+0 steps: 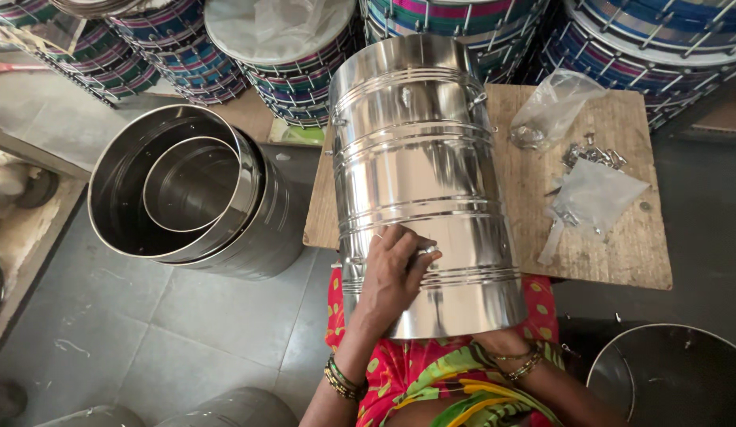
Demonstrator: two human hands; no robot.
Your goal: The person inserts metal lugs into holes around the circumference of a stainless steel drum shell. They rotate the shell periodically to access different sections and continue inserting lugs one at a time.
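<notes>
Steel drum shell (pixel 427 182) lies across lap and board's (pixel 621 261) near-left edge. Left hand (pixel 393 273) pinches small metal fitting (pixel 428 250) against it; right hand (pixel 498 340) under shell's near rim, grip hidden. Fitting step; next needs careful alignment.

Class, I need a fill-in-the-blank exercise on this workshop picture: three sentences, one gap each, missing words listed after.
1. The left hand presses on the side of a shiny ____ drum shell.
2. The shell lies across a ____ board.
3. On the floor, a smaller shell sits ____ a larger one.

Missing words: metal; wooden; inside
</notes>
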